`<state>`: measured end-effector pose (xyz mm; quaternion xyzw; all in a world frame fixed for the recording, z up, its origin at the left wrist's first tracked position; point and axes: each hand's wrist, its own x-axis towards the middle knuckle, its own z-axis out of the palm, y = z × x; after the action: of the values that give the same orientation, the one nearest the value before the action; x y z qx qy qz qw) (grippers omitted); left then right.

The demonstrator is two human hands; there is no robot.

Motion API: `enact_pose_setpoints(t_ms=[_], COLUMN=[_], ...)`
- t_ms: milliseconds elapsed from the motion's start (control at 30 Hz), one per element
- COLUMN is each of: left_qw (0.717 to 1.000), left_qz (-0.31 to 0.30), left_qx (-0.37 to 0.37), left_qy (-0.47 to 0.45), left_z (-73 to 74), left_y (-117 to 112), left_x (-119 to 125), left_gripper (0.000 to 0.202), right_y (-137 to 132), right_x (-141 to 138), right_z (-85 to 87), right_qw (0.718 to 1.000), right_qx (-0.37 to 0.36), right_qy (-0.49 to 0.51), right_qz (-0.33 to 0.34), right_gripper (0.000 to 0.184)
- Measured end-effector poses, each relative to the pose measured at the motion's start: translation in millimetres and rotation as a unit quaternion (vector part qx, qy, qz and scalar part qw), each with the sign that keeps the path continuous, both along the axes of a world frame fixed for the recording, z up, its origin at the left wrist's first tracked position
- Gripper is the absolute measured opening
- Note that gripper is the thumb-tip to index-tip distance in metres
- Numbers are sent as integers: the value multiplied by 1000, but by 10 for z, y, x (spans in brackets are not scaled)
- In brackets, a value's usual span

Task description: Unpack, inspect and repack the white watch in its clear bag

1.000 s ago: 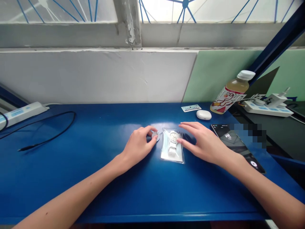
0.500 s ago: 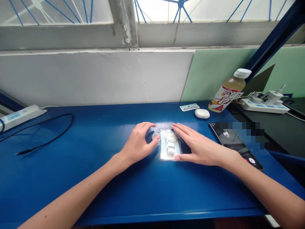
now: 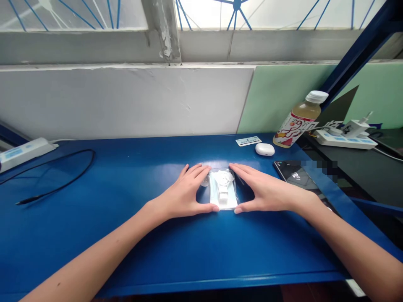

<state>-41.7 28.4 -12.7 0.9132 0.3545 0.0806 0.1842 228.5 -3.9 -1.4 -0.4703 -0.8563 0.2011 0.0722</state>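
Note:
A white wristwatch (image 3: 223,181) lies on a pale blue and white flat packet (image 3: 232,200) with a clear plastic edge, on the blue desk. My left hand (image 3: 185,191) curves round the packet's left side, its thumb at the near left corner and its fingertips by the far left one. On the other side, my right hand (image 3: 262,186) has fingertips at the far right corner and thumb near the close right corner. Both hands are open, thumbs well apart from fingers. A small clear round piece (image 3: 205,182) shows partly beneath my left fingers.
To the right are a phone (image 3: 297,174), a white earbud case (image 3: 265,149), a small card (image 3: 248,141) and a drink bottle (image 3: 297,119). A power strip (image 3: 344,139) sits beyond them. At left lie a black cable (image 3: 63,186) and another power strip (image 3: 27,154).
My left hand has swung its thumb down to the packet's near left corner and brought its fingers closer to the far edge. My right hand has shifted slightly, its thumb now beside the packet.

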Motion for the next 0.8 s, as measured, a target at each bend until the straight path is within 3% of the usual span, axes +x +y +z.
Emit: enact_pose_setpoints(t_ms=[300,800], left_qw=[1000,1000], left_qz=[-8,-6], left_qx=[-9,-18], left_qy=[15,-1], left_z=[21,1], left_y=[22,61], left_x=[-32,-73], left_gripper=[108,105], right_y=[40,76], right_x=[20,28], right_z=[-24,-94], right_qw=[1000,1000], right_qx=[-19,11], right_qy=[-12,-15], right_qz=[-9,-11], right_gripper=[121,120])
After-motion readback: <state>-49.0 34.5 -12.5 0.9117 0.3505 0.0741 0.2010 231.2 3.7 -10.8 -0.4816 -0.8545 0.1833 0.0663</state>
